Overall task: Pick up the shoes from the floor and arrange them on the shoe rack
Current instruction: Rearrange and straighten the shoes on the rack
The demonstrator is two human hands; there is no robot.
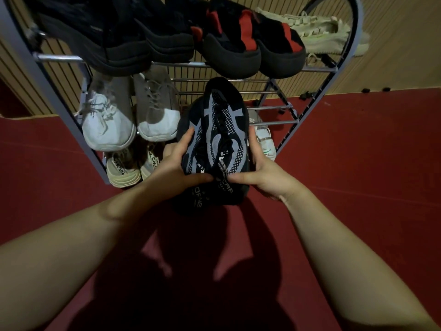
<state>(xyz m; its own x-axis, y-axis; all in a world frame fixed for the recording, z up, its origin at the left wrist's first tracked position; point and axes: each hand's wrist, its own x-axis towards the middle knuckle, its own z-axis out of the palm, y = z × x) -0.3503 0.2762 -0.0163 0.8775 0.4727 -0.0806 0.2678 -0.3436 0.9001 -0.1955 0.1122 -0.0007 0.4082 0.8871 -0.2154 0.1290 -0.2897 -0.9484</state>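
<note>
Left hand (175, 163) and right hand (263, 172) both clamp a black knit sneaker with grey mesh panels (216, 139), toe pointing away toward the grey metal-rod shoe rack (274, 121). Free rods lie straight ahead, right of the white lace-up sneakers (107, 123). Soft, flexible upper.

The person has two long arms, and both are bare all the way up, with no sleeves to see. The left hand (177, 163) and the right hand (265, 174) wear no gloves, no rings and no watch. The fingers are slim, with short, plain nails, and the wrists have no bands on them.
</note>
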